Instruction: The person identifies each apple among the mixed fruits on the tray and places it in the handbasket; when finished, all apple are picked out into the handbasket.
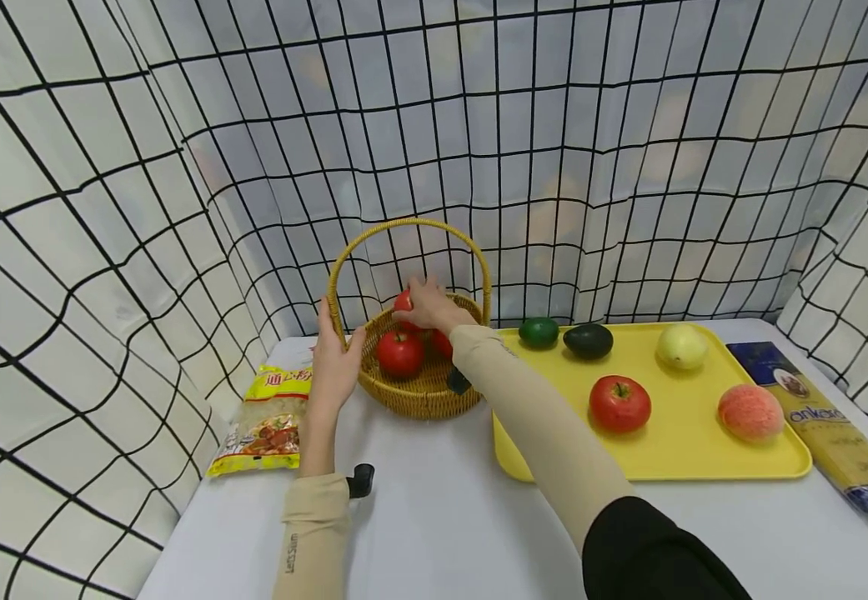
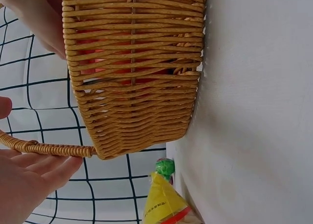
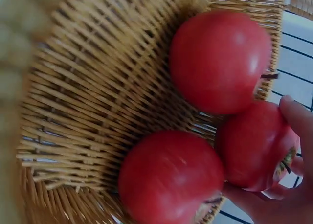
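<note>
A wicker basket (image 1: pixel 422 406) with a tall arched handle (image 1: pixel 413 222) stands on the white table, holding several red apples. My left hand (image 1: pixel 336 367) is at the left foot of the handle; in the left wrist view its extended fingers (image 2: pixel 54 172) touch the handle, with the thumb apart from it. Inside the basket my right hand (image 1: pixel 437 310) grips one apple (image 3: pixel 254 145) between thumb and fingers. That apple sits against two others, an upper apple (image 3: pixel 220 62) and a lower apple (image 3: pixel 171 177), in the right wrist view.
To the right lies a yellow tray (image 1: pixel 554 450) with a red apple (image 1: pixel 619 404), peach (image 1: pixel 751 413), pale yellow fruit (image 1: pixel 682 347), dark avocado (image 1: pixel 588 341) and green fruit (image 1: pixel 539 332). A pasta packet (image 1: pixel 824 417) lies beyond; a yellow bag (image 1: pixel 268 421) lies left. Black netting surrounds the table.
</note>
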Demonstrator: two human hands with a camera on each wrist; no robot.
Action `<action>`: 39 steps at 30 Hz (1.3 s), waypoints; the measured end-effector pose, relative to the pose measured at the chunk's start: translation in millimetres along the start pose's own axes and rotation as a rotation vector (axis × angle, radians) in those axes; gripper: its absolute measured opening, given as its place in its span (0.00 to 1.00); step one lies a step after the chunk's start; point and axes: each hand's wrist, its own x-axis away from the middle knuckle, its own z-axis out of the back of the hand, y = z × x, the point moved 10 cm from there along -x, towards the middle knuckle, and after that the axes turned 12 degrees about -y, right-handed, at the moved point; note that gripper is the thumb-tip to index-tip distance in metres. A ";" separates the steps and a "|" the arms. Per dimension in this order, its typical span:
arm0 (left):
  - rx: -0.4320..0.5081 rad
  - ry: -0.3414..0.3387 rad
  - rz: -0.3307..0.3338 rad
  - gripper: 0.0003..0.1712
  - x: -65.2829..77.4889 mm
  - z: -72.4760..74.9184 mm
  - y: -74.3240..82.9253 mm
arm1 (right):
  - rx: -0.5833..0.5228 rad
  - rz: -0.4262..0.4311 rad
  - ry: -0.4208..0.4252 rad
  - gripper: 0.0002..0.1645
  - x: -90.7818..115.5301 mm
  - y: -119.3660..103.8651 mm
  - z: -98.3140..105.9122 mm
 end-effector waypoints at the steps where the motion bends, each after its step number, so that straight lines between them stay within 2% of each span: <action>1: 0.001 -0.001 -0.004 0.47 -0.7 0.3 1.7 | 0.005 -0.004 -0.009 0.47 -1.2 0.1 -2.5; 6: 0.000 -0.002 -0.010 0.47 -2.0 1.0 4.7 | 0.076 -0.007 -0.073 0.50 -9.8 -4.5 -18.5; 10: 0.008 -0.005 0.003 0.47 -0.3 -0.5 1.1 | 0.124 -0.001 -0.139 0.48 -15.6 -9.4 -34.4; 14: 0.013 -0.013 0.010 0.47 0.2 -2.6 -0.7 | 0.136 -0.031 -0.167 0.47 -15.6 -9.0 -42.5; 25: -0.003 -0.009 0.020 0.47 1.3 -0.5 2.3 | 0.107 -0.105 -0.206 0.51 -12.3 -6.2 -48.3; 30: -0.003 -0.018 0.019 0.47 0.6 -2.2 2.7 | 0.111 -0.139 -0.252 0.54 -11.0 -1.1 -49.6; 33: -0.005 -0.016 0.021 0.47 0.1 -2.0 2.1 | 0.108 -0.099 -0.261 0.54 -9.1 -2.4 -48.1; 39: 0.000 -0.008 0.021 0.47 2.4 0.2 1.5 | 0.057 0.062 -0.231 0.51 2.9 -3.7 -40.0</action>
